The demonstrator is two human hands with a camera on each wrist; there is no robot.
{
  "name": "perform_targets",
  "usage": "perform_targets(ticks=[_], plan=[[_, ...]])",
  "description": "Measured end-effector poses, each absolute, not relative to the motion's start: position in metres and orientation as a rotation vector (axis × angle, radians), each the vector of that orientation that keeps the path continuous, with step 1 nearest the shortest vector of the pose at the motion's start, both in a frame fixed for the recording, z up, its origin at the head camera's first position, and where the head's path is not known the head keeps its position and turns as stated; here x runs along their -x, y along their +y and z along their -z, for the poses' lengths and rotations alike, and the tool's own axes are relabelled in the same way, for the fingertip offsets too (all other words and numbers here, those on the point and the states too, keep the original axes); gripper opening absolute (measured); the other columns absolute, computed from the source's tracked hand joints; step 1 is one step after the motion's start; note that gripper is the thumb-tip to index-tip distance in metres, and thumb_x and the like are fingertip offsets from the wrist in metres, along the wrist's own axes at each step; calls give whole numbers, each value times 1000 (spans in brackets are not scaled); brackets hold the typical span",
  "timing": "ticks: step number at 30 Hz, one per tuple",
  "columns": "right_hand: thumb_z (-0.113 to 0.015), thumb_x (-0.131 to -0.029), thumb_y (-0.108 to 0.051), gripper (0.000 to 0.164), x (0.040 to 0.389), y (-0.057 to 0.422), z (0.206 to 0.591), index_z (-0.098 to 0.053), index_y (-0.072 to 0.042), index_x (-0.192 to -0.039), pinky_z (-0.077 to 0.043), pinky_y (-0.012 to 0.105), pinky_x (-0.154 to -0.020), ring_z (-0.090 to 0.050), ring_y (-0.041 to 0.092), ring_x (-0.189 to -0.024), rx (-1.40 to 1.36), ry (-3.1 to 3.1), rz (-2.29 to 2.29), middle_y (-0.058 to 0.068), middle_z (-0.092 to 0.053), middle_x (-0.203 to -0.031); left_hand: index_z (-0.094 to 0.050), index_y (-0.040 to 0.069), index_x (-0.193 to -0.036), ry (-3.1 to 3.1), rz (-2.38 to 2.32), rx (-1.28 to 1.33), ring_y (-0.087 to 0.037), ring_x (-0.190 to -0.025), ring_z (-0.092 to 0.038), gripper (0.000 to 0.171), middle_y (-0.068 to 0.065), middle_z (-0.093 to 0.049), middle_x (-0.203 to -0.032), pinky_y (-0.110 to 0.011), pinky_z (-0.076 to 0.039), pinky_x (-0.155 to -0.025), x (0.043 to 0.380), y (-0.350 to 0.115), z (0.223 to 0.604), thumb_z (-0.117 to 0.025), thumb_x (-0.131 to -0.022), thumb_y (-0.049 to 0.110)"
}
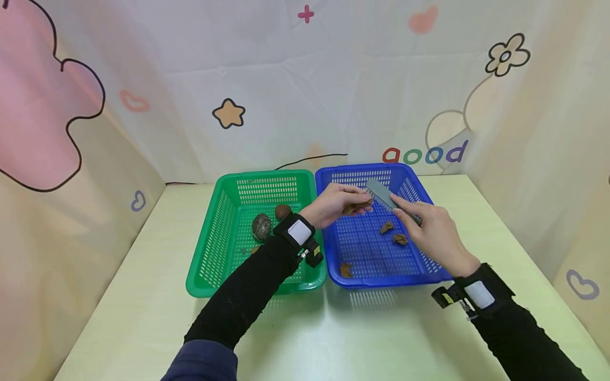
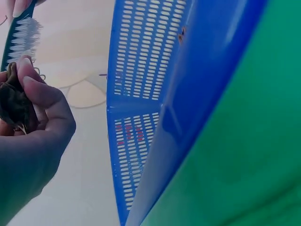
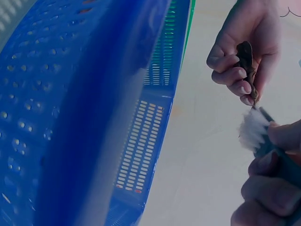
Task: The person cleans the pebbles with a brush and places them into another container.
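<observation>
Over the blue basket [image 1: 362, 248], my left hand [image 1: 333, 205] pinches a crumpled brown piece [image 1: 358, 207] between thumb and fingers. In the left wrist view the piece looks dark and lumpy, with thin strands at its end; its kind is unclear. My right hand [image 1: 436, 233] grips a grey-green brush [image 1: 379, 191] by its handle, thumb along the top. White bristles [image 3: 253, 129] show in the right wrist view, right at the lower tip of the piece. Similar brown scraps [image 1: 400, 239] lie on the blue basket's floor.
A green basket [image 1: 233, 264] stands left of the blue one, partly hidden by my left forearm. Inside it are a dark veined round stone [image 1: 261, 227], a reddish-brown round one [image 1: 283, 211] and a small brown lump [image 1: 255, 249]. A printed curtain [image 1: 295, 106] hangs behind the pale table [image 1: 333, 338].
</observation>
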State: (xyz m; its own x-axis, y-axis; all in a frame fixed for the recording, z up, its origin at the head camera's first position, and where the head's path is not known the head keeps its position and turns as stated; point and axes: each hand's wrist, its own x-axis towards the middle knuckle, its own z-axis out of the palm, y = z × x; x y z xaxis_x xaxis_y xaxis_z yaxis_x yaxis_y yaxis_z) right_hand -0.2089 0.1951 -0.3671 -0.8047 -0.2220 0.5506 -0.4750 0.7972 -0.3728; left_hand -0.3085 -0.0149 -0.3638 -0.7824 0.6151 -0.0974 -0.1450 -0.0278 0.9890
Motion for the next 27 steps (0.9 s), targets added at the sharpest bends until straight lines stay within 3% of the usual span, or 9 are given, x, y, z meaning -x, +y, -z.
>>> perform_targets(ticks=[10,15,18,20,23,27], plan=[[-56,-98,-18,38,210,206,363,-57,-2,-132,-23,24,-38,-36,16,-49,-175,-2493,-601,7,-42,-57,-72,-2,-102,2059,-1455,-774,-13,-64,-56,19,-6,-69,-79,-20,-40,-54,300,-23,359,-63,-94,12],[-55,-98,-18,38,210,212,361,-56,0,-132,-23,24,-38,-36,15,-48,-200,-2523,-651,6,-39,-57,-68,-2,-111,2130,-1395,-647,-13,-63,-57,22,-4,-65,-76,-22,-43,-55,301,-20,357,-63,-93,9],[-56,-98,-17,38,209,212,361,-57,0,-132,-24,23,-38,-37,15,-48,-201,-2536,-673,6,-40,-58,-67,1,-113,2172,-1354,-563,-12,-53,-48,22,-2,-63,-74,-24,-35,-50,302,-13,356,-64,-92,7],[-56,-98,-18,37,208,213,362,-57,-2,-132,-25,23,-38,-38,15,-48,-189,-2537,-671,5,-40,-58,-67,2,-110,2207,-1328,-516,-11,-50,-40,19,-3,-64,-76,-25,-29,-48,304,-8,355,-64,-91,6],[-56,-98,-17,37,206,214,361,-58,-1,-131,-24,23,-38,-37,14,-48,-195,-2535,-675,5,-39,-57,-70,2,-101,2257,-1319,-481,-13,-53,-38,12,-4,-64,-78,-26,-27,-48,305,-3,354,-65,-90,5],[-57,-97,-15,36,205,216,361,-58,0,-130,-24,23,-38,-36,13,-46,-215,-2530,-681,4,-39,-57,-71,0,-98,2312,-1307,-476,-16,-59,-45,11,-3,-62,-75,-29,-34,-52,307,1,355,-66,-90,7]])
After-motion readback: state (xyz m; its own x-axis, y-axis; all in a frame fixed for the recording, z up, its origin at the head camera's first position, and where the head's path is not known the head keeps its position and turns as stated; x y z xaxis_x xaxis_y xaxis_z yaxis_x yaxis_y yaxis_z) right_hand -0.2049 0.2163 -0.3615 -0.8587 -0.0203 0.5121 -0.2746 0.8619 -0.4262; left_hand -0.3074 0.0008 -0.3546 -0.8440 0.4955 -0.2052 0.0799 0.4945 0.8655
